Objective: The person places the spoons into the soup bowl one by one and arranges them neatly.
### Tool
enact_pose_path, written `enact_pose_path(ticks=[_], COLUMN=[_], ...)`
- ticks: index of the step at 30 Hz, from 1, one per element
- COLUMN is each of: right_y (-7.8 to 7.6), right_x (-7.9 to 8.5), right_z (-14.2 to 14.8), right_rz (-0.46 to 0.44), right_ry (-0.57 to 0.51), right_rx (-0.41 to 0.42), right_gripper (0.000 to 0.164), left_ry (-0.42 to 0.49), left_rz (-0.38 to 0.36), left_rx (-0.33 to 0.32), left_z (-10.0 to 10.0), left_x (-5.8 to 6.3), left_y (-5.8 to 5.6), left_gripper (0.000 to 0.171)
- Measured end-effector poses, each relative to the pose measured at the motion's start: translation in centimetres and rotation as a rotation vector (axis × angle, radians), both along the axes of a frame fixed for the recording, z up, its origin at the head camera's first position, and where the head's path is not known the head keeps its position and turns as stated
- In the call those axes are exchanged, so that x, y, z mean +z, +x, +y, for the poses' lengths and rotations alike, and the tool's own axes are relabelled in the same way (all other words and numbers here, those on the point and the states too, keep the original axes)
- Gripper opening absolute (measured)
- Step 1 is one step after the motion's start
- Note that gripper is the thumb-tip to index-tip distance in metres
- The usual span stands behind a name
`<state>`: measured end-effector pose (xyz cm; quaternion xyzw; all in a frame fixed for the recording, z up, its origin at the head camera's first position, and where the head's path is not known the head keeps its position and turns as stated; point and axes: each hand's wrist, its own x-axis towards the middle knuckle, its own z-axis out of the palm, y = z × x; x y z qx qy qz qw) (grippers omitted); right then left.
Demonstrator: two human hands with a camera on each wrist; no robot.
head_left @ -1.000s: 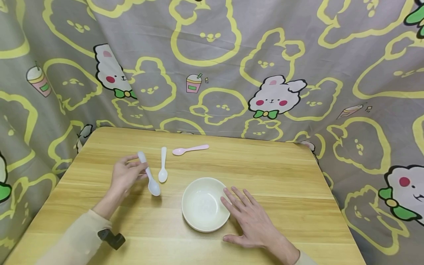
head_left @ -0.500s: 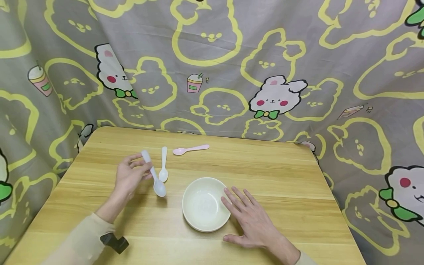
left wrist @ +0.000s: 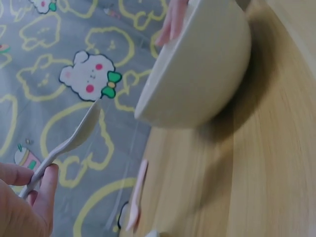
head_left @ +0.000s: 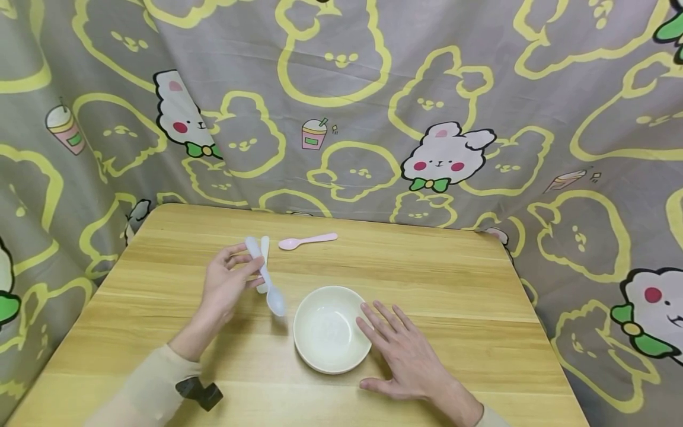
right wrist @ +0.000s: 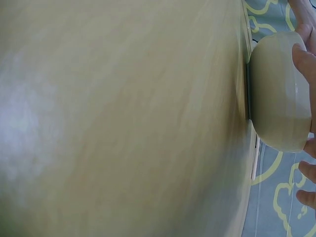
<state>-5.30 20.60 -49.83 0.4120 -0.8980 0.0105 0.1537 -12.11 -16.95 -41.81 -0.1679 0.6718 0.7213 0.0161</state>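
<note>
My left hand (head_left: 229,284) pinches a pale bluish-white spoon (head_left: 275,301) by its handle, between thumb and fingers. The spoon hangs above the table, bowl end downward, just left of a cream bowl (head_left: 326,333). In the left wrist view the same spoon (left wrist: 81,131) is seen edge-on, beside the tilted-looking bowl (left wrist: 212,69). Spread and fairly straight, the fingers of my right hand (head_left: 408,362) touch the bowl's right rim. A white spoon (head_left: 265,244) lies behind the held one, partly hidden by it and my left hand.
A pink spoon (head_left: 308,241) lies near the back of the wooden table (head_left: 453,267). Behind the table hangs a grey curtain (head_left: 352,118) with yellow cartoon outlines. A black wrist device (head_left: 200,392) is on the left sleeve.
My left hand has moved to the right with the pale spoon, which now overlaps the white spoon and is closer to the bowl. The right hand and bowl have stayed put.
</note>
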Motion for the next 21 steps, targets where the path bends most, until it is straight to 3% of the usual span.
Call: enact_pose_path(ticks=[6,21], right_y=[-0.1,-0.1], right_x=[-0.1,0.0], right_z=[0.0,-0.1], right_rz=[-0.005,-0.005], right_ry=[-0.004,-0.008], right_rx=[0.005,0.006], right_gripper=[0.107,0.107], left_ry=[0.031,0.101], left_rz=[0.021,0.053], left_rx=[0.012,0.017], left_z=[1.5,4.4], left_x=[0.1,-1.0], left_y=[0.1,0.3], left_gripper=[0.057,0.048])
